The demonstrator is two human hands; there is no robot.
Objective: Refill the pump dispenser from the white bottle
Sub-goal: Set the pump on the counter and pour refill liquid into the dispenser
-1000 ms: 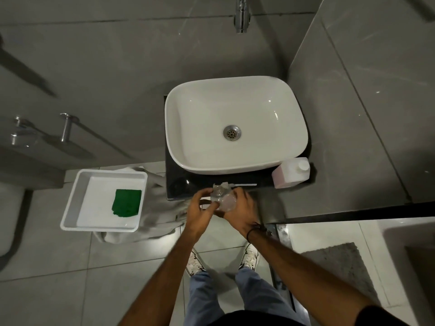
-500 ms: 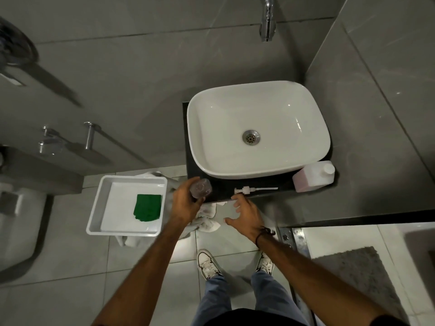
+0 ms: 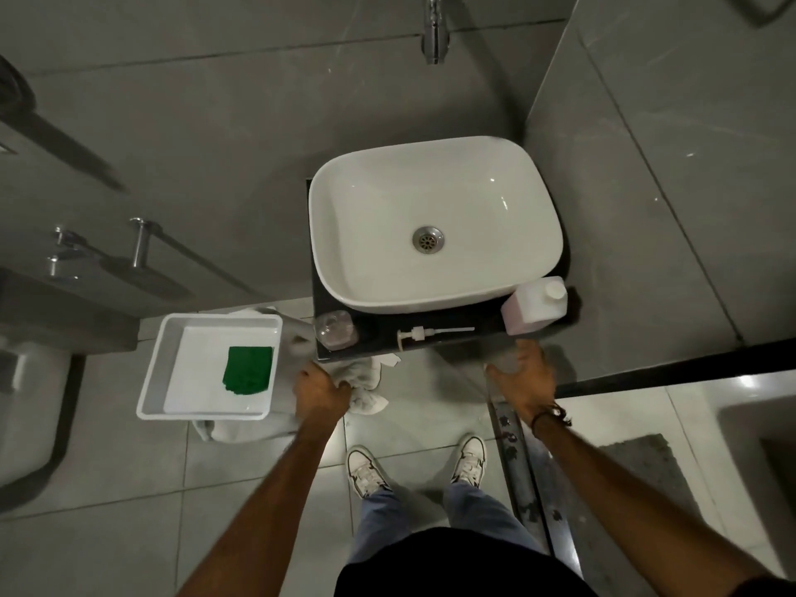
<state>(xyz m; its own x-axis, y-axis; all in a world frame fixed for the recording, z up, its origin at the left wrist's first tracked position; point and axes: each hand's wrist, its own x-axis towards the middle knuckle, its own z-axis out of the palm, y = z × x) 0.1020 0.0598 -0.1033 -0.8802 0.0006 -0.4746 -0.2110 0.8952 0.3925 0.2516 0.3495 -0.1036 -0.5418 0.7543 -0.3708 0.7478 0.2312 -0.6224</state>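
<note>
Grey stone-look tiles are seen on the walls and the floor of a dim bathroom. A dark, glossy surface [image 3: 379,333] is fixed against the wall, and a white ceramic basin [image 3: 435,226], rounded at its corners and smooth, is carried on it; a round metal drain [image 3: 427,240] sits in its middle. A chrome tap [image 3: 435,28] projects from the wall above.

On the front strip of the surface three things are laid out. The clear, rounded pump dispenser [image 3: 335,330] stands uncapped at the left corner, a little pinkish liquid visible inside. Its white pump head [image 3: 430,333] lies flat on its side in the middle, the long tube pointing right. The white bottle [image 3: 534,304], squarish, capped and tinted pink, stands at the right corner, just beside the basin.

The left hand [image 3: 321,392] is closed on a crumpled white cloth [image 3: 366,383] hanging below the surface edge. The right hand [image 3: 523,379] is held empty with fingers spread, just below the white bottle, apart from it.

To the left, a white rectangular plastic tray [image 3: 172,368] holds a green scouring pad [image 3: 249,369], rough in texture, and rests on pale cloth. White sneakers [image 3: 366,471] are seen on the floor.
</note>
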